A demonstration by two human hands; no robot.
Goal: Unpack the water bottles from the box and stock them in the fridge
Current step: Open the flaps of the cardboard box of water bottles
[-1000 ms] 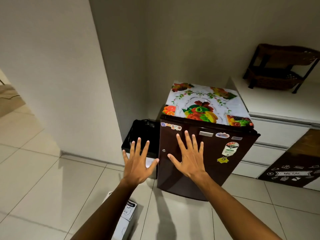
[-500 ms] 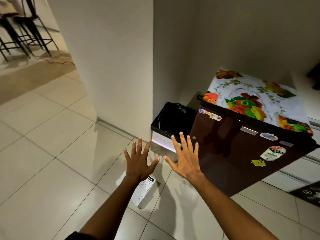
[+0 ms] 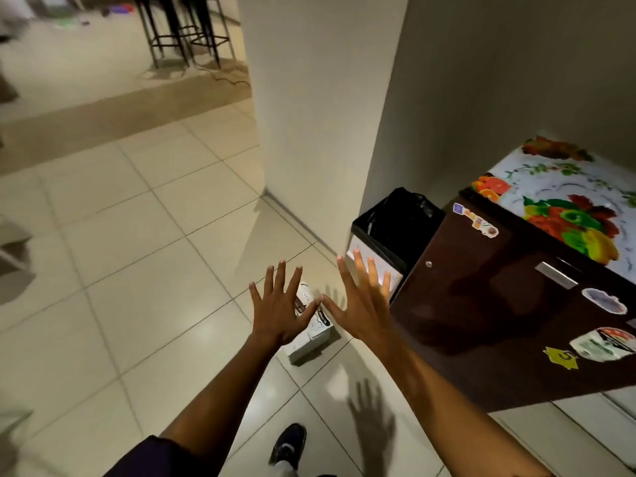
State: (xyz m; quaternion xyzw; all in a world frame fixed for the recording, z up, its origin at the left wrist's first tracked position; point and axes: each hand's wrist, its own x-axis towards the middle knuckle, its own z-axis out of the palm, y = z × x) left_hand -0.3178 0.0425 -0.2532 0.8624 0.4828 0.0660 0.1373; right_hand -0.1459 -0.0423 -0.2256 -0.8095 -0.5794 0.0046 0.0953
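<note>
Head view: both hands out front, left hand (image 3: 278, 309) and right hand (image 3: 364, 306) spread flat, fingers straight, holding nothing. White box (image 3: 311, 333) sits on the floor tiles just below them, near the closed brown mini fridge (image 3: 499, 315). Best play: crouch, grip the box from both sides. Readable writing: a "5" on the yellow sticker (image 3: 561, 357); box print too small.

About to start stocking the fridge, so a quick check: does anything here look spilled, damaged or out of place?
Nothing looks spilled or broken. The white box lies on the floor tiles, partly hidden behind both open hands (left hand, right hand). The fridge door is shut, and the black-lined bin stands upright beside it.
</note>
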